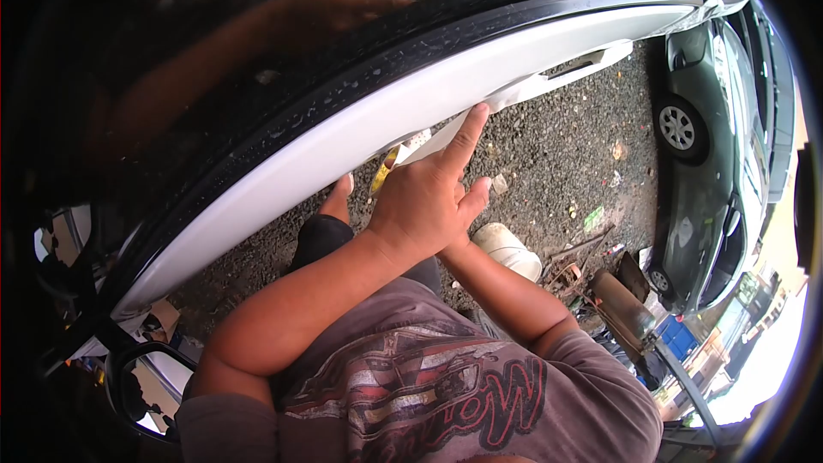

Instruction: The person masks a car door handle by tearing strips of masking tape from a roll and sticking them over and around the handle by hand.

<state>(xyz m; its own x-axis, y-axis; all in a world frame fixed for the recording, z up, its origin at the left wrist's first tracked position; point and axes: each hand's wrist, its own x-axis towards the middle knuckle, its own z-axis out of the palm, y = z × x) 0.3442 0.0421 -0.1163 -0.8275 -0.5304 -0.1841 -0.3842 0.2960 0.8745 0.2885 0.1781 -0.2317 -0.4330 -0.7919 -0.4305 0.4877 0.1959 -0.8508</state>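
Note:
My left hand [420, 201] reaches across to a white car door [386, 103]. Its index finger and thumb are stretched out, and the index fingertip is at the panel's lower edge, just left of the white door handle [613, 56]. I cannot tell whether that fingertip presses on the panel. The other fingers are mostly hidden. My right forearm [514, 291] runs up behind the left hand, which covers my right hand. A narrow yellow item [383, 170] shows beside the left wrist, too little of it to name.
Dark window glass [171, 60] above the panel reflects an arm. Below lies gravel [574, 146] with litter. A whitish bucket [507, 253] stands near my right forearm, with a rusty cylinder [621, 304] farther right. A dark green car [707, 137] is parked beyond; a side mirror [146, 386] is lower left.

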